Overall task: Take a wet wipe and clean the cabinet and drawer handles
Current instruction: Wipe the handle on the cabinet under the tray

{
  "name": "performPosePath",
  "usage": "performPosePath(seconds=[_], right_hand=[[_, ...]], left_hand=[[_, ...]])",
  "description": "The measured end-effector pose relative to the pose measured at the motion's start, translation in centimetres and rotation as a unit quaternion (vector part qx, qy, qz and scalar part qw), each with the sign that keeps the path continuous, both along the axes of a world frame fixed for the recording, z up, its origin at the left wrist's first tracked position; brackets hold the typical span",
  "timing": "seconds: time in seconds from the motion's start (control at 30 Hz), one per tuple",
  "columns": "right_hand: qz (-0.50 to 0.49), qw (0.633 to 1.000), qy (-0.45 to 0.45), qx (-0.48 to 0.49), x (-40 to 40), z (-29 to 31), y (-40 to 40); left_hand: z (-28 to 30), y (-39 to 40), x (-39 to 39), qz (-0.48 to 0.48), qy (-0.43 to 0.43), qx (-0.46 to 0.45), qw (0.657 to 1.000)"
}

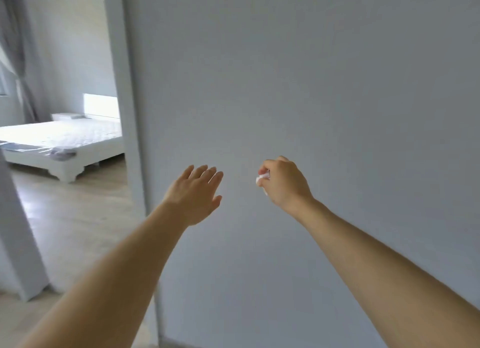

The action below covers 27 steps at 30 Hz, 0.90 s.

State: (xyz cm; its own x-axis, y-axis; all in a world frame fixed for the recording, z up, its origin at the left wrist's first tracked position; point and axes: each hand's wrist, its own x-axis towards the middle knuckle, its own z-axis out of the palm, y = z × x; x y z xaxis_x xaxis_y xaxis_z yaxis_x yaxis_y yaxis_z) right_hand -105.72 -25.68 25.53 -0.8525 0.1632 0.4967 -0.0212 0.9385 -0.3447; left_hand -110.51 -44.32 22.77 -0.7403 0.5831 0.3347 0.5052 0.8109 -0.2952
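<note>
Wipe (262,178) balled in right hand (284,184)

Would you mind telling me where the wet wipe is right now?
In the head view, the wet wipe is bunched in the right hand, right of centre before the plain grey wall.

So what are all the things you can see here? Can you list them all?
wall: one, pale grey, straight ahead and right
door frame: one, white, left of the wall
bed: one, white, in the room beyond the doorway
curtain: one, grey, far left
floor: one, light wood, lower left
wet wipe: one, white, bunched in the right hand
left hand: one, fingers straight, in front of the wall
right hand: one, gripping the wipe
</note>
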Motion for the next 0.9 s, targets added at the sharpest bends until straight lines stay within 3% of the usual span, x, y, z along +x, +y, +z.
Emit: performPosePath(seconds=[0.23, 0.53, 0.7, 0.9], right_hand=[[0.173, 0.985, 0.005, -0.013, -3.9, -0.8, -25.5], [0.322, 0.946, -0.024, 0.007, -7.5, -1.8, -48.5], [0.369, 0.928, -0.006, 0.051, -12.6, -1.7, -58.7], [0.396, 0.918, -0.009, 0.021, -22.9, -1.8, -71.2]], left_hand=[[-0.9, -25.5, 2.3, 0.156, -0.006, -0.008, 0.988], [-2.5, -46.8, 4.3, 0.300, -0.026, -0.008, 0.953], [-4.1, -57.1, 1.3, 0.361, -0.039, -0.031, 0.931], [-2.9, -70.0, -6.3, 0.395, -0.062, -0.075, 0.913]])
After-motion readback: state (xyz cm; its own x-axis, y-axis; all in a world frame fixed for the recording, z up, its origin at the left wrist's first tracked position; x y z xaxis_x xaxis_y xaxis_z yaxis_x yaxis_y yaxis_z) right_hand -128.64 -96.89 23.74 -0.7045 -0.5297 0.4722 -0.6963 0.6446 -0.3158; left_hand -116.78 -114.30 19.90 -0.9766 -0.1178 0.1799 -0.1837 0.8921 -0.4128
